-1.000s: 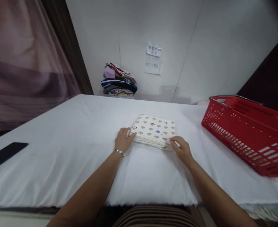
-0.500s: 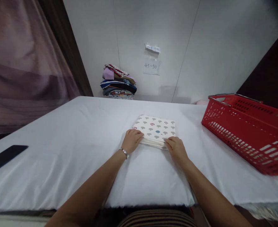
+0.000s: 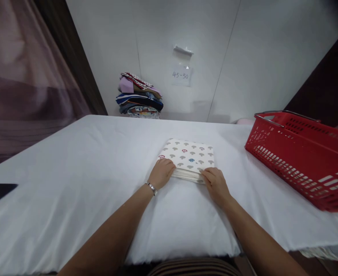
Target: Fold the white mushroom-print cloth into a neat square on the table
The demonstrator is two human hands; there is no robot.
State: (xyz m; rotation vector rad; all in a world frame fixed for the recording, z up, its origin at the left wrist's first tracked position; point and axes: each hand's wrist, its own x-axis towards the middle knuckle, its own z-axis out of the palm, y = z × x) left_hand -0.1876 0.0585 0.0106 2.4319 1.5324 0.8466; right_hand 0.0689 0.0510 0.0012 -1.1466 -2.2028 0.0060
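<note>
Grip on the folded cloth (image 3: 190,157), flat on the counter (image 3: 71,161), is shared: my left hand (image 3: 163,173) and right hand (image 3: 214,183) each clasp a near corner, and even pressure on both, I judge, holds the layers square.

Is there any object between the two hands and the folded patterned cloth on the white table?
Nothing visible. The left hand and the right hand both rest on the near edge of the folded cloth, which lies on the white table. Whether they grip it is unclear.
</note>
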